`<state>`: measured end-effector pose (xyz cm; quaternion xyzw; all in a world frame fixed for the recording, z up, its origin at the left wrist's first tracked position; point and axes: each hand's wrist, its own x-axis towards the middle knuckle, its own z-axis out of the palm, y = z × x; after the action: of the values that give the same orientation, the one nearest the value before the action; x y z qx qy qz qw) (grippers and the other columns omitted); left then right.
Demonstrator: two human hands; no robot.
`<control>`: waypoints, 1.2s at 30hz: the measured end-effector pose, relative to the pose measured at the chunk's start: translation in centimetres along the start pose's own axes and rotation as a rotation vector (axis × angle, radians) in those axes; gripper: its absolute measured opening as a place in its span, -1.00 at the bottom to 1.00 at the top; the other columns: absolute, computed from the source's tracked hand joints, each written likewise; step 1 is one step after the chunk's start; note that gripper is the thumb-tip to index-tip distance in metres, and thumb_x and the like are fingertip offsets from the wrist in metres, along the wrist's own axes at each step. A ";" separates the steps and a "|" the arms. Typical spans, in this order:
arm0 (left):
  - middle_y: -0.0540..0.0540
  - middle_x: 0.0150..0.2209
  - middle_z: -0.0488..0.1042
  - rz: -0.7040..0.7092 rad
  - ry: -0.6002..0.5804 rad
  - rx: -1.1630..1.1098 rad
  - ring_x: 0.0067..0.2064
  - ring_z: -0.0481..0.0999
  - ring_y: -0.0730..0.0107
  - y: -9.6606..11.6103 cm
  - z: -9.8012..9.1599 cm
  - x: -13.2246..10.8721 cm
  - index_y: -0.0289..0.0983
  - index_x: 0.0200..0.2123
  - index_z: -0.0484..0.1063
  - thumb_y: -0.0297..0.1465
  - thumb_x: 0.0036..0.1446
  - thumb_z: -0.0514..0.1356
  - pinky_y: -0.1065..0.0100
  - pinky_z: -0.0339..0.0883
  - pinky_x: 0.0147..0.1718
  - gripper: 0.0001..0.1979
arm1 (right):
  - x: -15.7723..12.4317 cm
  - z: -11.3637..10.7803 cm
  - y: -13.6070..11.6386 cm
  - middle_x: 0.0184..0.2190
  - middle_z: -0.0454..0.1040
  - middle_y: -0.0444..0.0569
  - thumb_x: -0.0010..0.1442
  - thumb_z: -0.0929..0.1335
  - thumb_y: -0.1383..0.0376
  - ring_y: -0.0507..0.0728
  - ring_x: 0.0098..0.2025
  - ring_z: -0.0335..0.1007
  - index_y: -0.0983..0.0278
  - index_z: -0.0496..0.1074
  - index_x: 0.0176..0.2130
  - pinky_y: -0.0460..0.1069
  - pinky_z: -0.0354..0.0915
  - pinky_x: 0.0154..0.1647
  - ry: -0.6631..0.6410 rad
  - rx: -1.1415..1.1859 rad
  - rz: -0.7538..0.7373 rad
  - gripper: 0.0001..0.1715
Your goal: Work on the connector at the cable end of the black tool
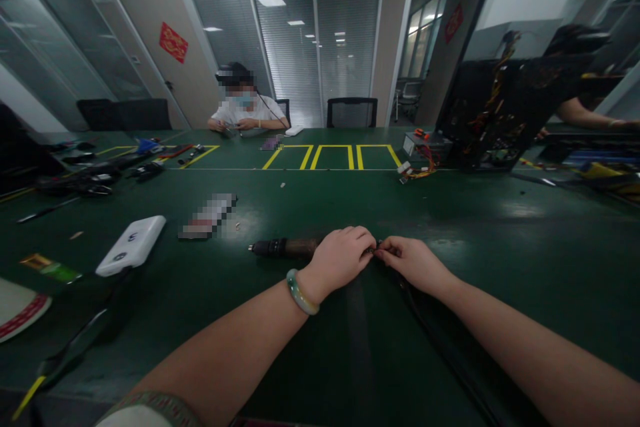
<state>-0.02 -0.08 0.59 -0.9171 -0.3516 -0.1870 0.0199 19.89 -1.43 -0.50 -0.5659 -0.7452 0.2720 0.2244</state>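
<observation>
A dark, cylindrical electric screwdriver (295, 248) lies across the green table, its narrow tip pointing left. My left hand (344, 255), with a bangle on the wrist, is closed over the tool's rear end and hides it. Close beside it, my right hand (413, 261) has thumb and fingers pinched at the tool's tail, where the cable meets it. The black cable (425, 320) runs from under my right fingers towards the table's front edge. Both sets of fingertips nearly touch, and the joint between tool and cable is mostly covered.
To the left are a white power bank (133, 245) with a lead and a blurred-out flat object (209, 215). A power supply unit (425, 147) with loose wires and an upright black computer case (493, 113) stand far right. One person sits opposite; another is at the right.
</observation>
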 end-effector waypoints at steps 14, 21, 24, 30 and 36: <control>-0.06 -0.18 0.40 -0.054 -0.008 -0.007 -0.15 0.43 0.29 0.1 0.0 0.1 -0.24 -0.19 0.34 -0.34 0.23 0.19 0.27 0.32 -0.19 -0.87 | 0.0 -0.1 0.1 -0.40 0.55 -0.11 0.24 0.30 0.13 0.08 -0.39 0.43 0.22 0.50 -0.28 -0.06 0.18 -0.41 -0.007 0.019 -0.002 -0.75; -0.04 -0.16 0.41 -0.026 -0.030 -0.019 -0.13 0.43 0.32 -0.1 0.0 0.2 -0.23 -0.18 0.38 -0.37 0.26 0.16 0.27 0.33 -0.16 -0.91 | 0.1 -0.2 0.1 -0.38 0.56 -0.15 0.25 0.31 0.15 0.08 -0.38 0.45 0.19 0.50 -0.27 -0.06 0.20 -0.40 -0.020 0.019 -0.011 -0.78; -0.05 -0.17 0.42 -0.012 -0.028 -0.031 -0.13 0.43 0.31 -0.3 0.2 0.3 -0.23 -0.19 0.40 -0.38 0.26 0.15 0.26 0.32 -0.15 -0.92 | 0.2 -0.1 0.2 -0.39 0.56 -0.14 0.25 0.31 0.16 0.08 -0.37 0.45 0.19 0.50 -0.28 -0.06 0.20 -0.40 -0.015 0.035 -0.009 -0.78; -0.03 -0.21 0.44 -0.014 -0.041 -0.076 -0.15 0.43 0.32 -0.6 0.4 0.5 -0.23 -0.22 0.41 -0.41 0.24 0.17 0.25 0.32 -0.16 -0.95 | 0.2 -0.3 0.2 -0.40 0.54 -0.15 0.24 0.32 0.18 0.07 -0.40 0.43 0.19 0.50 -0.28 -0.07 0.19 -0.41 -0.018 0.044 0.004 -0.81; -0.04 -0.20 0.44 -0.026 -0.080 -0.080 -0.14 0.44 0.31 -0.7 0.2 0.7 -0.22 -0.21 0.41 -0.41 0.22 0.18 0.27 0.32 -0.15 -0.94 | 0.3 -0.3 0.2 -0.42 0.53 -0.15 0.25 0.32 0.19 0.07 -0.41 0.42 0.19 0.50 -0.29 -0.07 0.18 -0.42 -0.016 0.039 0.012 -0.81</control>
<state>0.09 0.93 0.56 -0.9191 -0.3564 -0.1646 -0.0333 20.13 -1.09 -0.42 -0.5637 -0.7381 0.2926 0.2277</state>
